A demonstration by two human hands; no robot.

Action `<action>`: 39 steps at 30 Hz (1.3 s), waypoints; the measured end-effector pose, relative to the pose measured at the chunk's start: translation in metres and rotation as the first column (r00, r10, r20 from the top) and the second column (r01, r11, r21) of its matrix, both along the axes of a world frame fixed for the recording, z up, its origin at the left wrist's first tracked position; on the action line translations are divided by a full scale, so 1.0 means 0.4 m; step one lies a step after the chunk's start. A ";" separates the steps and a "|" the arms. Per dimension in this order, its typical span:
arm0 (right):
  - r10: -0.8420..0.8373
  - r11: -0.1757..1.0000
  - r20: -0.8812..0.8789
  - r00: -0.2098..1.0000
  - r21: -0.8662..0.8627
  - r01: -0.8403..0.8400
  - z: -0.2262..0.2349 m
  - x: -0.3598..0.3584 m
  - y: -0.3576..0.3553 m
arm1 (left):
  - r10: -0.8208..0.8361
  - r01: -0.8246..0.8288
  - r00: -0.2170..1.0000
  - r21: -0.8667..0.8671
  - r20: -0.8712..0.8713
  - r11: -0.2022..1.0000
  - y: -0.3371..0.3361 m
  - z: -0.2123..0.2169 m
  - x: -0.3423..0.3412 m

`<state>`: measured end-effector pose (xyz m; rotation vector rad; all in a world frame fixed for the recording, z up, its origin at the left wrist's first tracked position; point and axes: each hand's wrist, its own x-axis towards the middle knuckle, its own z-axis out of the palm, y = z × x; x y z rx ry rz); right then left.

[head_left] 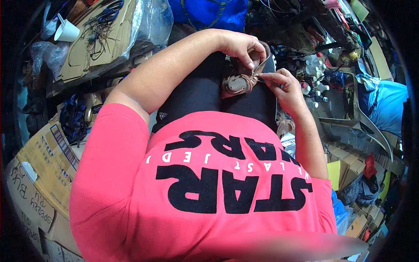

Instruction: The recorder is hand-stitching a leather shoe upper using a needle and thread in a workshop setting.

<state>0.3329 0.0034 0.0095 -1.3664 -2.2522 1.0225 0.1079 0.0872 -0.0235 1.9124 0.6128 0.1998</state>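
A brown leather shoe with a pale sole edge rests on my lap, over my dark trousers. Curled cord lies across its near end. My left hand reaches over the shoe from the far left, its thumb and fingers closed on the shoe's upper edge. At the shoe's right side, my right hand pinches a thin light-brown lace between thumb and forefinger. The lace runs to the shoe close to my left fingertips. Where exactly it enters the leather is too small to tell.
A cardboard sheet with dark cords and a white cup sit at the far left. Several small bottles stand right of my knees. A blue bag lies ahead; cardboard boxes are on the left.
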 end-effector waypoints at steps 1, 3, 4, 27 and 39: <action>0.007 0.996 -0.033 0.999 -0.084 -0.010 0.000 0.003 0.007 | 0.002 -0.002 1.000 0.000 -0.001 1.000 0.000 0.001 0.000; 0.019 0.995 -0.010 1.000 -0.099 -0.020 0.012 0.000 0.021 | -0.004 0.004 1.000 0.015 -0.013 1.000 -0.002 0.005 0.002; 0.032 0.995 0.024 0.999 -0.095 -0.030 0.016 -0.003 0.027 | 0.000 0.001 1.000 0.014 -0.015 1.000 -0.004 0.008 0.002; 0.075 0.955 -0.182 0.980 -0.271 -0.124 -0.022 0.005 0.084 | 0.076 -0.078 0.996 0.039 0.034 0.996 -0.011 -0.008 0.006; 0.095 0.963 0.113 0.989 0.241 -0.120 -0.004 -0.022 -0.014 | 0.571 -0.591 0.795 0.482 0.207 0.647 -0.164 0.003 -0.087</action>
